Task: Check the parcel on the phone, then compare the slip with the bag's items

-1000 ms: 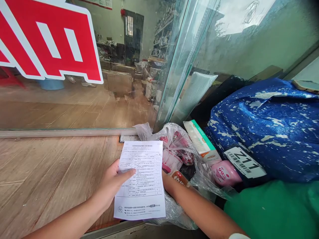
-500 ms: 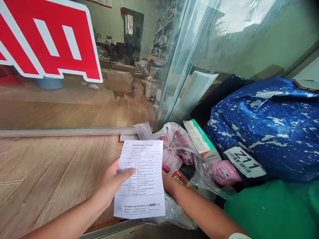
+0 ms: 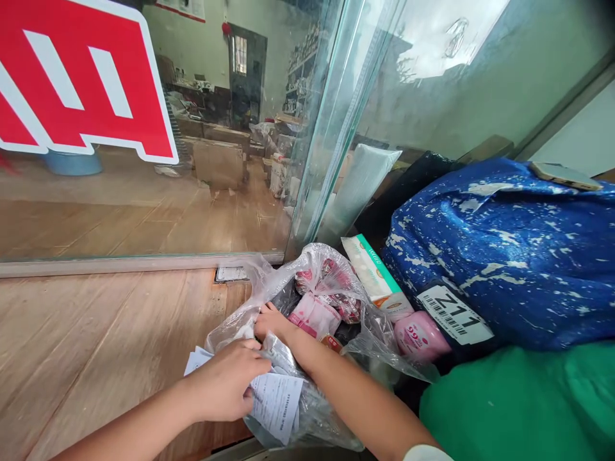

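Observation:
My left hand (image 3: 233, 378) is closed on a printed paper sheet (image 3: 278, 406), which is bent and tilted against the left side of a clear plastic bag (image 3: 240, 317). My right hand (image 3: 273, 322) has its fingers curled at the bag's left inner side, closed on the plastic; its fingertips are partly hidden. Inside the bag lie a pink-and-white packet (image 3: 314, 315) and a dark red bundle (image 3: 331, 282) wrapped in plastic. A brown packet (image 3: 331, 344) shows partly behind my right forearm.
Right of the bag are a green-and-white tissue pack (image 3: 377, 275), a pink package (image 3: 420, 336) and a blue patterned bag (image 3: 471, 237) with a Z11 label (image 3: 454, 314). Green fabric (image 3: 519, 403) lies nearer. A glass door (image 3: 216, 211) stands behind the wooden floor (image 3: 96, 333).
My left hand has lowered and tilted the paper, which lay flat facing me. My right hand, hidden behind the paper before, now shows at the bag's left side. The view has shifted slightly.

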`<control>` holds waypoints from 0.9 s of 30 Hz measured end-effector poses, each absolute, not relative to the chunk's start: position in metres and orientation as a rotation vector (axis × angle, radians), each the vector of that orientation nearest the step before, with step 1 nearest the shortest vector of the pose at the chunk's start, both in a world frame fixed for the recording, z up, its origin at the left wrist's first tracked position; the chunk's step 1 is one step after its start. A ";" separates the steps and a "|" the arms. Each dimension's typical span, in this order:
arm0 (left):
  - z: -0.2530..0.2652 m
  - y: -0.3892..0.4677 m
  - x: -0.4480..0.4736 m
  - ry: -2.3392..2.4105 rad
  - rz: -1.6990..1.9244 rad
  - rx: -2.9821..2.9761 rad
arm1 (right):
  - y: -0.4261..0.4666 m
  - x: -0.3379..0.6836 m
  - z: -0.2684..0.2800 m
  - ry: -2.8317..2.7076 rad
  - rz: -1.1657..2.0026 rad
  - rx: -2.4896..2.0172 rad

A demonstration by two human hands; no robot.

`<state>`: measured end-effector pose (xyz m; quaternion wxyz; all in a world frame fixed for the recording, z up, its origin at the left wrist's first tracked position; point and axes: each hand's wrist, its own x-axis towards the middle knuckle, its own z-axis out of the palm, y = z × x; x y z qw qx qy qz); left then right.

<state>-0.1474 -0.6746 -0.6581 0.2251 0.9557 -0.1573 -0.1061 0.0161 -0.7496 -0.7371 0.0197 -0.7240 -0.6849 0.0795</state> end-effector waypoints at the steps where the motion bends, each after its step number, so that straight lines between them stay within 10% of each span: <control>1: -0.658 -0.674 -0.147 -0.421 -0.298 2.648 | -0.755 0.017 -0.731 -2.138 0.229 -2.249; 11: -0.662 -0.670 -0.158 -0.441 -0.361 2.606 | -0.881 0.068 -0.653 -1.786 -0.005 -2.269; 27: -0.624 -0.636 -0.167 0.152 -0.113 1.867 | -0.888 0.064 -0.665 -0.186 0.742 -1.930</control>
